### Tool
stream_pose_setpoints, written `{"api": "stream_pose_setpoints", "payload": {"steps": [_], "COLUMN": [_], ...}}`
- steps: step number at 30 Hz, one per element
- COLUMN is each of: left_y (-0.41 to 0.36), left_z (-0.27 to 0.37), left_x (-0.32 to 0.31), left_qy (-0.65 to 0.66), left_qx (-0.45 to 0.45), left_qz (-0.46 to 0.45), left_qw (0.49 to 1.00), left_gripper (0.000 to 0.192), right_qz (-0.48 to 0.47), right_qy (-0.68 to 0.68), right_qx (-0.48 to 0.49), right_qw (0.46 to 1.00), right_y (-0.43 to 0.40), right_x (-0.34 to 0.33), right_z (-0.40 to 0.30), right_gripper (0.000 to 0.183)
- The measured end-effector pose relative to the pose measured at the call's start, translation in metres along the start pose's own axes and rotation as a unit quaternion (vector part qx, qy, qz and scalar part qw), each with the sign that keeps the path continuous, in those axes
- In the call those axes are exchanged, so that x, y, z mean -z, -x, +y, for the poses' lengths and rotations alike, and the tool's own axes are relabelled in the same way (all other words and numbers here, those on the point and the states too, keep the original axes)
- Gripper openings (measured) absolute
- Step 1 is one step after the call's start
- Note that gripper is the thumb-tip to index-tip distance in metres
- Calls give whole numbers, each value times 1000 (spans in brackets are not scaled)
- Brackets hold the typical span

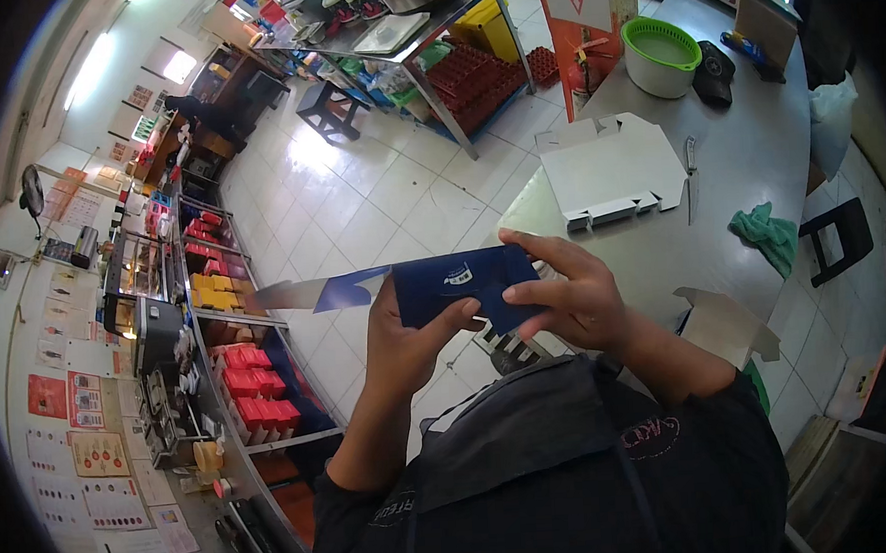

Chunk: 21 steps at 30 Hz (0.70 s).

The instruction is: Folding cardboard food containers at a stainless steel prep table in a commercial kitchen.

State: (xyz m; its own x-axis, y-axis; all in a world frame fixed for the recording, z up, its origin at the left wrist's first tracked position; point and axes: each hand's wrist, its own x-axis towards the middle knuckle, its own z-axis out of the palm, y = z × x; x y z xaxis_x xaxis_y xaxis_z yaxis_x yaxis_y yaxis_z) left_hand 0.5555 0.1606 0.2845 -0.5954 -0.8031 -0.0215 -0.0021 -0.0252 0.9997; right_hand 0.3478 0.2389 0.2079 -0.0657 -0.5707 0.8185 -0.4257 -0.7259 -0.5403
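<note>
Up in front of my chest is a dark blue folding carton [454, 280] with a small white printed mark. Its long flap [323, 292], pale with a blue patch, sticks out to the left. My left hand [416, 330] grips the carton's near left side, the thumb lying across its face. At the right end my right hand [576, 299] holds it, with fingertips on the upper corner and the lower flap. On the steel table [637, 259] beyond lies a flattened white cardboard box [610, 166], its slotted flaps spread. A knife [692, 181] lies beside it.
A green cloth [764, 233] hangs near the table's right edge. An open carton [727, 329] stands by my right elbow. Farther back are a green basket in a white tub [660, 55] and a black cap [714, 74]. Red and yellow boxes [254, 391] fill shelves at left.
</note>
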Motion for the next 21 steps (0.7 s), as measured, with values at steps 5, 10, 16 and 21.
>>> {"api": "stream_pose_setpoints", "payload": {"steps": [5,10,16,21], "left_y": [2,8,8,2], "left_z": [-7,-18,-29,-52], "left_x": [1,5,-12,-15], "left_qy": [3,-159,164,246], "left_qx": [1,-55,41,-25], "left_qz": [13,-75,-76,-123], "left_qw": [1000,983,983,961], "left_gripper": [43,46,59,51], "right_qz": [1,39,95,139], "right_qy": [-5,-8,-13,127], "right_qx": [-12,-22,4,49], "right_qw": [1000,999,995,981], "right_y": [-1,0,4,10], "right_x": [-2,-5,-14,-33], "right_z": [-3,-2,3,4], "right_gripper": [40,39,43,62]}}
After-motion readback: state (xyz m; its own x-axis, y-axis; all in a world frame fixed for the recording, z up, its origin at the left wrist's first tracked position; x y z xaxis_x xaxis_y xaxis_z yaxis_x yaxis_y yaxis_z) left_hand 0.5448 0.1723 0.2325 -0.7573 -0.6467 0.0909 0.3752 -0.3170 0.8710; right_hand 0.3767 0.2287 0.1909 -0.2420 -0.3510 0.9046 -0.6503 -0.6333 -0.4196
